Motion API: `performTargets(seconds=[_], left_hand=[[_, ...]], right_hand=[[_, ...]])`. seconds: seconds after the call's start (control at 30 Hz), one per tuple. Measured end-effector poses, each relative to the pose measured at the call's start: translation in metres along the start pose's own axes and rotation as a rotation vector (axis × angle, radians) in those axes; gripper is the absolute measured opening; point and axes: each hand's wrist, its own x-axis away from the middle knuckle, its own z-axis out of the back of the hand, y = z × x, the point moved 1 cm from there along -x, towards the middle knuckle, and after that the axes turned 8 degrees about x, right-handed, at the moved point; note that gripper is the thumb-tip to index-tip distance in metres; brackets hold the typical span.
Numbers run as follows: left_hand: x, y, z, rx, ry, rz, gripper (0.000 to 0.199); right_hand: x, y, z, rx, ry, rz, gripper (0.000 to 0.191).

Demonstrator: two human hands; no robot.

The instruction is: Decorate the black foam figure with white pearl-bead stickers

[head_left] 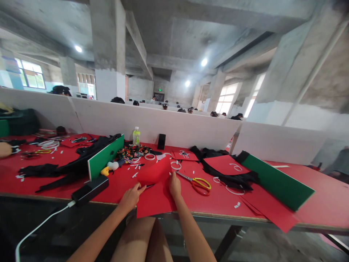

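A large red sheet of paper [155,199] lies over the table's front edge before me, its far part curling upward. My left hand [131,197] is closed at the sheet's left side, thumb and forefinger together on it. A thin dark thing [149,186] shows just beyond those fingertips; its kind is unclear. On the opposite side my right hand [175,185] pinches the sheet's right edge, fingers bent. Right beside it lie scissors [200,185] with one yellow and one red handle, touched by neither hand. A roll of white tape [176,166] sits behind the right hand.
Green dividers [106,156] stand on the red table at both sides. Black cloth [231,178], paper scraps, a phone [161,141] and a bottle [136,136] lie or stand around. At left front is a black power bank [91,190] with a white cable. A person's hand [5,149] shows far left.
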Motion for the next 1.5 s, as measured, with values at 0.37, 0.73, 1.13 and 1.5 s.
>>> performTargets(seconds=[0.37, 0.73, 1.13, 1.5], left_hand=[[0.002, 0.001, 0.003, -0.009, -0.009, -0.016, 0.060], [0.005, 0.005, 0.011, -0.009, -0.020, -0.020, 0.060], [0.007, -0.003, 0.008, -0.003, 0.005, -0.010, 0.060], [0.008, -0.009, 0.006, 0.016, 0.014, -0.004, 0.056]], right_hand=[[0.000, 0.000, 0.001, 0.013, -0.004, 0.002, 0.027], [-0.001, 0.001, -0.001, 0.027, -0.007, 0.003, 0.027], [0.003, 0.000, -0.001, 0.017, 0.049, 0.043, 0.026], [0.004, 0.002, -0.005, -0.003, 0.097, 0.052, 0.026]])
